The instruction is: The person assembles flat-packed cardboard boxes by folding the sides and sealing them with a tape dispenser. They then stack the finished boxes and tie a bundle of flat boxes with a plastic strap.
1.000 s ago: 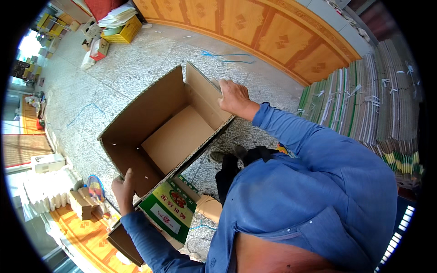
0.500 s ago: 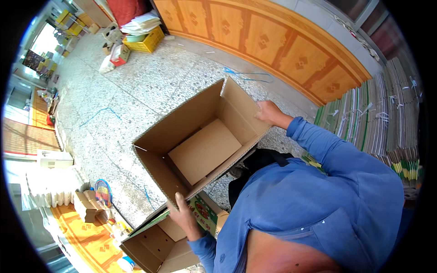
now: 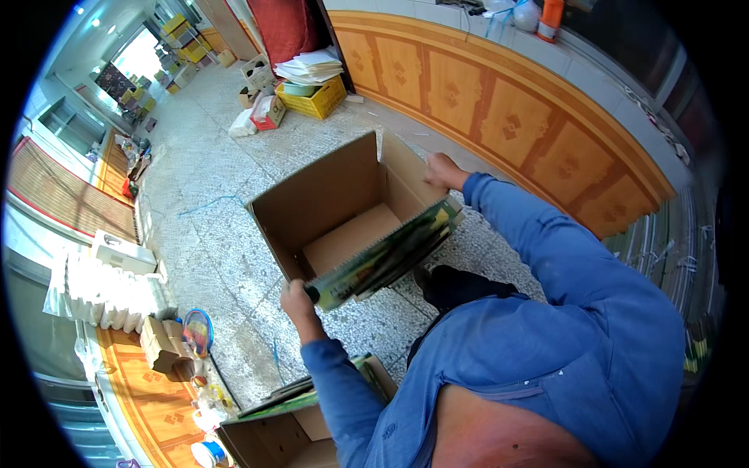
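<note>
Recorder: State the position of the item in hand.

Inspector: One corrugated carton (image 3: pixel 312 214), held in front of the person (image 3: pixel 538 351), above the speckled stone floor (image 3: pixel 187 261). The mouth faces upward. Interior is plain brown; the near outer side is printed in green and dark tones. Whether the base touches the floor cannot be established.

Recorder: Condition of the hands?

Inspector: Both are gripping. The left hand (image 3: pixel 298 306) pinches the carton's near left corner. The right hand (image 3: pixel 446 171) is curled on the rim at the opposite end. Exact placement of its fingertips cannot be made out.

Recorder: Adjacent items?

Inspector: A second open carton (image 3: pixel 261 438) at the lower edge of view, partly covered by the left blue sleeve (image 3: pixel 339 390). Blue twine (image 3: pixel 211 207) lies on the floor, left of the held carton.

Recorder: Surroundings?

Inspector: Far side: a yellow crate (image 3: pixel 331 97) bearing white papers (image 3: pixel 310 64), a red-and-white box (image 3: pixel 268 115) just beside it. Wood-patterned panelling (image 3: pixel 468 90) lines the wall. Right: tied stacks of flattened cardboard (image 3: pixel 659 253). Left: a blue-rimmed round racket (image 3: pixel 198 331).
</note>
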`<act>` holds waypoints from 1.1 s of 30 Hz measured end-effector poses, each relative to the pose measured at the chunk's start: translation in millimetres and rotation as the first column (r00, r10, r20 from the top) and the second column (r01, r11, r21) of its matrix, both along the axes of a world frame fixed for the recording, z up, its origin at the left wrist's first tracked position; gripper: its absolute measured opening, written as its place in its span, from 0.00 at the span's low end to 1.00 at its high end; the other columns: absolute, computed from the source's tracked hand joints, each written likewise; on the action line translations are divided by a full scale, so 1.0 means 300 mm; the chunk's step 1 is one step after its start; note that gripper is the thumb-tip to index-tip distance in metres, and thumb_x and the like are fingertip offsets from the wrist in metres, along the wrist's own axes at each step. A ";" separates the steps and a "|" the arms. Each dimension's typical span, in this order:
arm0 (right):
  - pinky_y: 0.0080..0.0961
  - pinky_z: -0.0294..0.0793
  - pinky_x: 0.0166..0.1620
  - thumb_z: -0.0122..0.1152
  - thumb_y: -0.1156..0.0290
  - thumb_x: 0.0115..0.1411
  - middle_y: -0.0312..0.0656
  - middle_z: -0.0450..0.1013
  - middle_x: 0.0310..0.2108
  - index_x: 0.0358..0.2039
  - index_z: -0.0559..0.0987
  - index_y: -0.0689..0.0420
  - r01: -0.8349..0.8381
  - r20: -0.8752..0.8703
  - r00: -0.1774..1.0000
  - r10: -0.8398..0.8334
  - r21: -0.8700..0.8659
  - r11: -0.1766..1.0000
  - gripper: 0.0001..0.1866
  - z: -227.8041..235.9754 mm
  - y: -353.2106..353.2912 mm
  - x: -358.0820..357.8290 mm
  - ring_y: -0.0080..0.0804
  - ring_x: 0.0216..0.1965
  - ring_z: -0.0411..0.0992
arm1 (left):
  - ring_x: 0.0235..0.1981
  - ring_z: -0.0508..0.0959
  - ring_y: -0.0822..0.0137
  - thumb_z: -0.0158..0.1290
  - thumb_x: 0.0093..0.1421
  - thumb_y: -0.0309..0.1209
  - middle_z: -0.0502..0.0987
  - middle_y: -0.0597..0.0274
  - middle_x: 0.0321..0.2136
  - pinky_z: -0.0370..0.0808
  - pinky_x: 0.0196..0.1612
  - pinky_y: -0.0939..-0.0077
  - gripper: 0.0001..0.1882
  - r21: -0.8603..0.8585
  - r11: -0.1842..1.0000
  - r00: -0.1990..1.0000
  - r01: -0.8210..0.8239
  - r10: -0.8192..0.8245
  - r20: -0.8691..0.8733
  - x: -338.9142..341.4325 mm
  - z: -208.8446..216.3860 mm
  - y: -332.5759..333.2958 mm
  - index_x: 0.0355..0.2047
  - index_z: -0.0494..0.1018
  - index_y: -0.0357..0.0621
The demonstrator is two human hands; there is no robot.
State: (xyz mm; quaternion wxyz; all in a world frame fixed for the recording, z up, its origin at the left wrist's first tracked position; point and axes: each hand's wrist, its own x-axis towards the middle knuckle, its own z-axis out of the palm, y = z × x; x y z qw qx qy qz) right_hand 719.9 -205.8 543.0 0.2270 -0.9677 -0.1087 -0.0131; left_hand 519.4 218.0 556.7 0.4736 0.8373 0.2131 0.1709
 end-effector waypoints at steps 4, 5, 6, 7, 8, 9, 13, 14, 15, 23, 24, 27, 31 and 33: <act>0.46 0.75 0.38 0.58 0.68 0.44 0.63 0.74 0.27 0.22 0.80 0.68 -0.085 0.074 0.993 0.092 -0.103 0.991 0.13 0.010 0.163 0.407 0.60 0.33 0.75 | 0.25 0.76 0.57 0.46 0.55 0.30 0.73 0.52 0.25 0.75 0.28 0.64 0.09 -0.221 0.960 0.985 0.170 -0.170 0.017 0.498 0.011 0.200 0.26 0.72 0.38; 0.46 0.75 0.38 0.58 0.68 0.45 0.63 0.75 0.28 0.23 0.80 0.67 -0.129 0.111 0.983 0.146 -0.148 0.981 0.13 0.015 0.203 0.522 0.59 0.33 0.75 | 0.26 0.77 0.63 0.46 0.57 0.34 0.72 0.55 0.27 0.79 0.27 0.66 0.11 -0.452 0.887 0.986 0.091 -0.144 -0.084 0.610 0.031 0.246 0.27 0.70 0.38; 0.46 0.75 0.38 0.58 0.68 0.46 0.62 0.75 0.28 0.23 0.80 0.66 -0.078 0.112 0.990 0.089 -0.099 0.992 0.12 0.019 0.253 0.635 0.58 0.33 0.75 | 0.27 0.77 0.62 0.46 0.58 0.34 0.72 0.55 0.27 0.80 0.27 0.66 0.11 -0.474 0.875 0.983 0.094 -0.158 -0.097 0.712 0.045 0.274 0.27 0.70 0.38; 0.46 0.75 0.37 0.58 0.69 0.47 0.61 0.75 0.28 0.24 0.81 0.66 -0.036 0.119 0.992 0.043 -0.058 0.998 0.12 0.017 0.302 0.754 0.58 0.33 0.76 | 0.28 0.78 0.61 0.45 0.58 0.34 0.72 0.55 0.27 0.80 0.28 0.66 0.12 -0.500 0.858 0.979 0.118 -0.184 -0.085 0.823 0.058 0.298 0.26 0.70 0.38; 0.46 0.75 0.37 0.58 0.69 0.48 0.60 0.76 0.28 0.25 0.81 0.65 0.008 0.099 0.995 -0.006 -0.026 1.000 0.11 0.019 0.333 0.865 0.57 0.33 0.76 | 0.30 0.79 0.60 0.44 0.60 0.35 0.73 0.53 0.28 0.81 0.29 0.66 0.13 -0.553 0.827 0.979 0.105 -0.184 -0.089 0.910 0.069 0.320 0.27 0.70 0.38; 0.46 0.75 0.37 0.57 0.69 0.48 0.60 0.75 0.28 0.25 0.80 0.65 -0.002 0.100 0.995 0.003 -0.019 1.000 0.11 0.016 0.353 0.974 0.57 0.32 0.76 | 0.31 0.79 0.60 0.43 0.61 0.36 0.74 0.53 0.30 0.81 0.31 0.66 0.15 -0.424 0.888 0.966 0.178 -0.240 -0.097 0.986 0.074 0.344 0.28 0.71 0.38; 0.47 0.74 0.35 0.57 0.70 0.49 0.59 0.75 0.26 0.21 0.77 0.64 -0.027 -0.020 0.999 0.028 0.022 0.999 0.09 -0.041 0.414 1.252 0.56 0.30 0.75 | 0.33 0.79 0.61 0.42 0.61 0.37 0.76 0.52 0.34 0.81 0.33 0.66 0.17 -0.506 0.862 0.974 0.015 -0.126 -0.186 1.215 0.055 0.432 0.35 0.75 0.37; 0.47 0.73 0.32 0.57 0.69 0.48 0.60 0.74 0.25 0.19 0.75 0.63 0.212 -0.230 0.965 -0.122 0.426 0.879 0.09 -0.055 0.432 1.276 0.53 0.29 0.76 | 0.33 0.79 0.61 0.43 0.61 0.38 0.77 0.52 0.34 0.80 0.34 0.67 0.17 -0.490 0.867 0.965 0.092 -0.200 -0.172 1.232 0.051 0.455 0.36 0.75 0.37; 0.46 0.72 0.29 0.56 0.70 0.47 0.58 0.74 0.21 0.17 0.75 0.62 -0.015 -0.013 1.000 0.016 0.062 0.998 0.09 -0.062 0.437 1.278 0.49 0.25 0.75 | 0.34 0.79 0.61 0.43 0.61 0.38 0.76 0.52 0.34 0.80 0.34 0.68 0.17 -0.536 0.844 0.965 -0.013 -0.130 -0.227 1.242 0.047 0.465 0.36 0.75 0.36; 0.49 0.72 0.31 0.59 0.74 0.45 0.56 0.73 0.23 0.30 0.72 0.61 0.062 -0.058 0.996 -0.062 -0.005 0.998 0.11 -0.050 0.432 1.038 0.57 0.28 0.73 | 0.39 0.78 0.64 0.50 0.56 0.32 0.77 0.52 0.42 0.75 0.41 0.73 0.26 -0.477 0.879 0.957 -0.027 -0.116 -0.267 1.045 0.032 0.395 0.52 0.69 0.28; 0.49 0.72 0.31 0.60 0.73 0.45 0.57 0.72 0.23 0.30 0.72 0.62 0.045 -0.002 0.999 -0.045 0.023 0.999 0.11 -0.044 0.424 1.027 0.57 0.28 0.73 | 0.42 0.77 0.61 0.50 0.55 0.31 0.77 0.49 0.44 0.73 0.46 0.72 0.27 -0.424 0.906 0.961 -0.010 -0.109 -0.256 1.032 0.027 0.386 0.54 0.68 0.28; 0.49 0.71 0.31 0.61 0.72 0.46 0.58 0.71 0.23 0.26 0.71 0.63 0.046 -0.048 0.998 -0.041 0.105 0.993 0.10 -0.030 0.409 1.027 0.59 0.27 0.72 | 0.50 0.75 0.58 0.51 0.54 0.30 0.75 0.42 0.48 0.68 0.54 0.71 0.29 -0.370 0.928 0.953 -0.028 -0.087 -0.290 1.023 0.026 0.381 0.56 0.66 0.28; 0.49 0.69 0.31 0.60 0.72 0.45 0.59 0.69 0.22 0.24 0.71 0.63 -0.001 -0.018 1.000 0.004 0.163 0.987 0.09 -0.019 0.430 1.092 0.61 0.27 0.70 | 0.42 0.78 0.60 0.51 0.54 0.31 0.78 0.45 0.41 0.73 0.46 0.68 0.28 -0.369 0.929 0.972 0.022 -0.106 -0.210 1.080 0.023 0.420 0.55 0.67 0.30; 0.48 0.69 0.31 0.60 0.70 0.47 0.59 0.69 0.22 0.24 0.72 0.63 -0.055 0.063 0.997 0.046 0.135 0.989 0.10 -0.022 0.448 1.151 0.60 0.27 0.70 | 0.39 0.78 0.59 0.52 0.54 0.35 0.78 0.45 0.38 0.73 0.44 0.67 0.28 -0.362 0.932 0.971 0.018 -0.103 -0.215 1.134 0.010 0.447 0.54 0.68 0.31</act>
